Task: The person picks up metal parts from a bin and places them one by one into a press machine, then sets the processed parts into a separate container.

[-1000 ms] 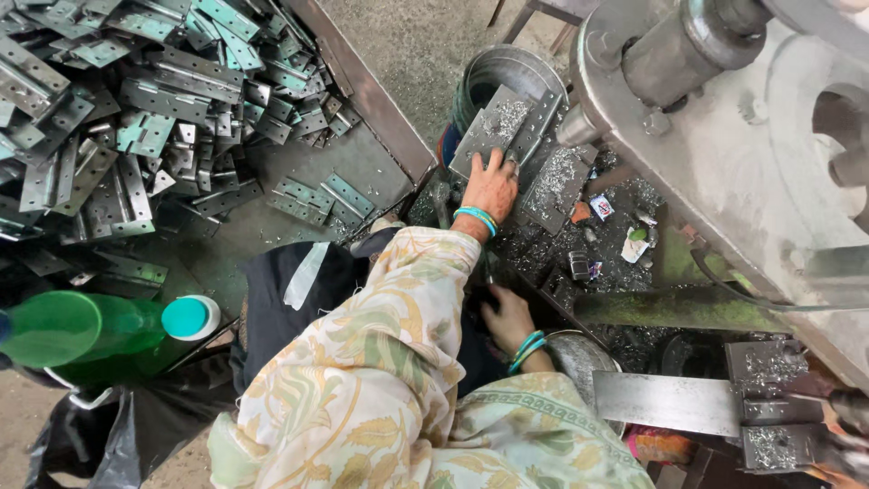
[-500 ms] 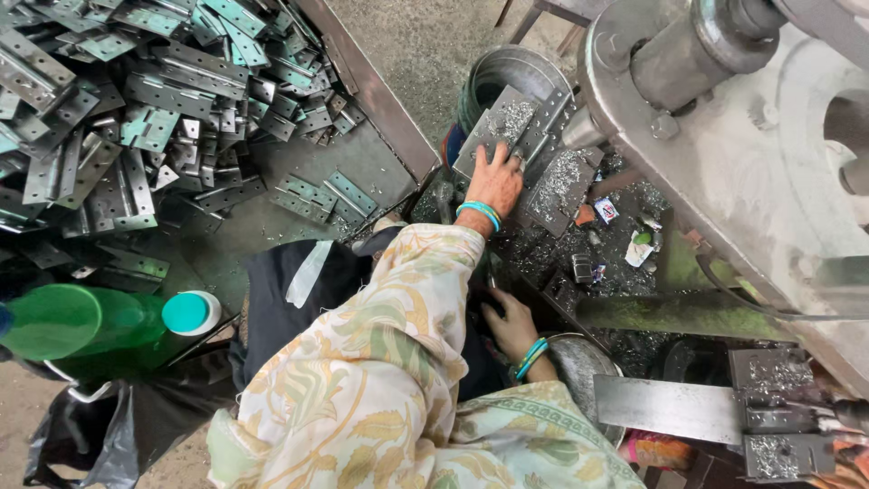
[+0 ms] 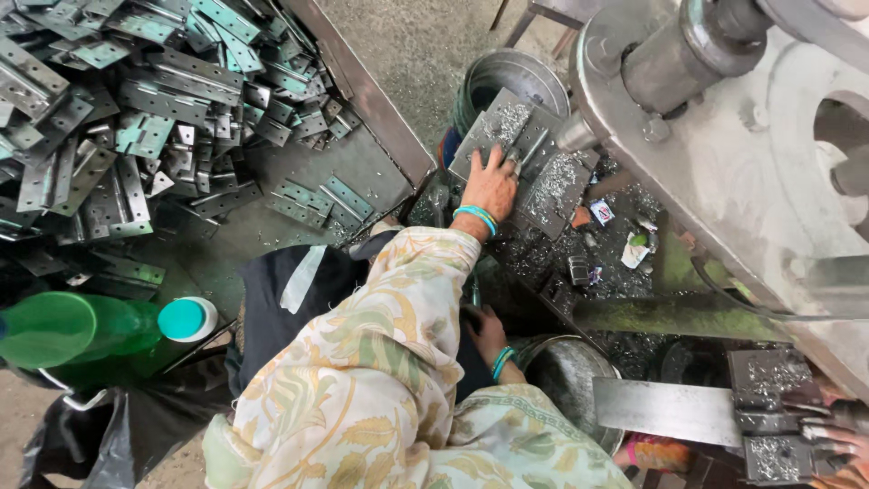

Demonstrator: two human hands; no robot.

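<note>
On the shaving-strewn grey metal plate (image 3: 543,181) beneath the large grey press machine (image 3: 724,136), the left hand (image 3: 491,184) lies flat, fingers spread, holding nothing. Lower down, the right hand (image 3: 486,333) sits beside a round steel bucket (image 3: 570,376); its grip cannot be told.

A heap of hinges (image 3: 118,118) is seen at the left, a bottle (image 3: 100,328) below it, and a plate (image 3: 525,158) under the left hand (image 3: 491,186) beside the machine (image 3: 724,136).

Soft daylight — sharp, edges warped
</note>
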